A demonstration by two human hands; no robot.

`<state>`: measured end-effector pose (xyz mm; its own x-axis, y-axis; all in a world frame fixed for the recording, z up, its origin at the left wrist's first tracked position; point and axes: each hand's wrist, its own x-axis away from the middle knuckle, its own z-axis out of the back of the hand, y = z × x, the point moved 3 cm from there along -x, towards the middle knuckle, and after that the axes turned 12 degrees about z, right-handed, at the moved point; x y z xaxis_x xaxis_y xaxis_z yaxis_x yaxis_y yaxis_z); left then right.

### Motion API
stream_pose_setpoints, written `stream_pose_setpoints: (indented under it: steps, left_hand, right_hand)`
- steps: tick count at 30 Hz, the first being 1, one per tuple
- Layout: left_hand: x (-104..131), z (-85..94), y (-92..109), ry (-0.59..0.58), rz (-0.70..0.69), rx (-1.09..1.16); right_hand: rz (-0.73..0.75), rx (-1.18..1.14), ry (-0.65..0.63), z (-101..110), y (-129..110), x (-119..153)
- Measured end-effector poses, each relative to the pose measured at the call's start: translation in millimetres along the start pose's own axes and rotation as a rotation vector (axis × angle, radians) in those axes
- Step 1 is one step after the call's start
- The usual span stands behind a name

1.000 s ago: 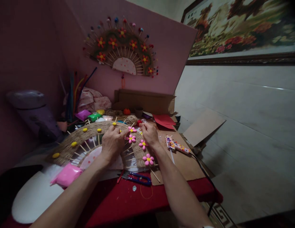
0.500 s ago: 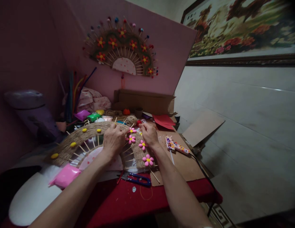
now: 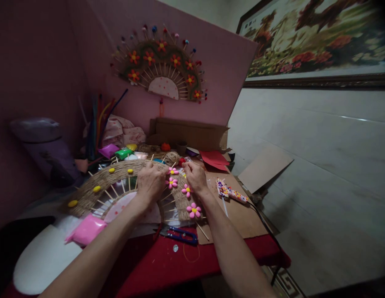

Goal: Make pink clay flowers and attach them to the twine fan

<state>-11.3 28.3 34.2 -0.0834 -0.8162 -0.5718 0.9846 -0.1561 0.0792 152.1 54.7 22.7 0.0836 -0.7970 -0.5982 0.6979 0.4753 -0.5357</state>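
Note:
A half-round fan craft [image 3: 96,178] of thin sticks with a twine-wrapped band lies on the table. Yellow ovals dot the band's left side, and pink clay flowers [image 3: 193,210] with yellow middles sit on its right side. My left hand [image 3: 151,182] is closed over the top of the band, its curled fingers at the upper edge. At the band's outer right edge my right hand [image 3: 194,177] is closed in a pinch, near the upper flowers. What lies between those fingertips is too small to make out. A dotted cloth half-circle [image 3: 120,207] fills the fan's centre, partly behind my left forearm.
Blue-handled snips [image 3: 182,235] lie in front of the fan on the red cloth [image 3: 155,269]. A patterned glue gun [image 3: 231,191] with a cord rests on cardboard [image 3: 245,219] at right. A pink clay packet [image 3: 87,229] is at left. Twine [image 3: 172,158] and coloured packets stand behind.
The view has shifted very slightly. Both hands keep almost the same place and closed pose at the fan.

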Motion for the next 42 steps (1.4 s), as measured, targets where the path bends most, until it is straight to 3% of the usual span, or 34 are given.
stream_pose_setpoints:
  steps: [6, 14, 23, 25, 28, 31, 35, 37, 39, 40, 42]
  left_hand:
    - [-1, 1.3, -1, 0.004, 0.001, -0.003]
    - [3, 13.0, 0, 0.105, 0.056, 0.006]
    - [8, 8.9, -1, 0.027, -0.005, 0.096]
    - [7, 12.0, -6, 0.085, 0.080, 0.232]
    - [4, 22.9, -25, 0.279, 0.330, 0.639]
    - [1, 33.1, -49, 0.457, 0.552, 0.985]
    - [-1, 37.3, -72, 0.576, 0.683, 1.241]
    - [-2, 33.6, -74, 0.527, 0.730, 1.324]
    - [-1, 27.8, -69, 0.384, 0.754, 1.481]
    - [0, 25.2, -64, 0.285, 0.746, 1.607]
    - [2, 21.1, -47, -0.037, 0.698, 1.857]
  right_hand:
    - [-0.010, 0.003, -0.005, 1, -1, 0]
    - [0.004, 0.024, 0.003, 0, 1, 0]
    - [0.004, 0.004, -0.004, -1, 1, 1]
    - [0.003, 0.010, -0.006, 0, 1, 1]
    - [0.026, 0.037, 0.037, 2, 0, -1]
    - [0.081, 0.065, 0.167, 7, -1, -2]
    - [0.128, 0.020, 0.340, 16, -5, -1]
    - [0.149, -0.028, 0.384, 19, -9, 1]
    - [0.168, -0.082, 0.398, 23, -15, 3]
    - [0.184, -0.110, 0.395, 25, -19, 4]
    - [0.241, -0.180, 0.375, 27, -28, 7]
